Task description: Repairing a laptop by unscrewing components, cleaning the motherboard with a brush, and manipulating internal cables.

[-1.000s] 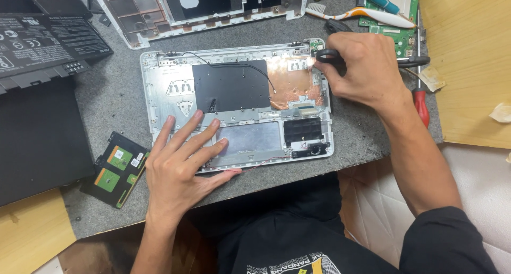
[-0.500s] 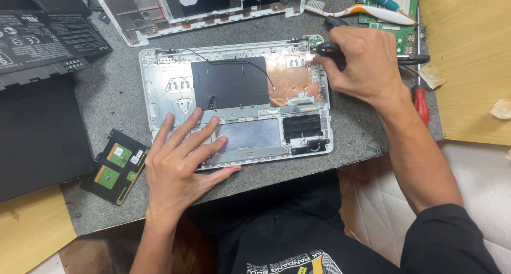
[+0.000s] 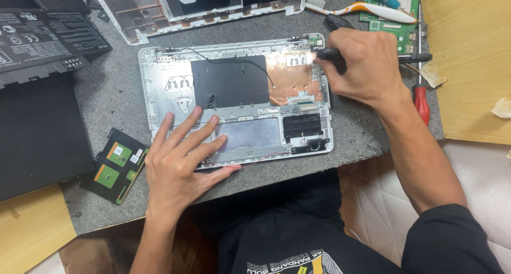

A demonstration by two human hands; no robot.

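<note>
Single head-worn camera looking steeply down, sitting close above the grey counter (image 3: 106,87), near edge running along the lower frame.

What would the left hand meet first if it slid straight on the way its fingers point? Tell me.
The left hand lies flat on the open laptop shell, fingers aimed up and right. Sliding on, it would likely first cross the black sheet with its thin black wire; height is unclear.

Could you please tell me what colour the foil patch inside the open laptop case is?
Copper-orange; the foil patch shows best in the head view.
</note>
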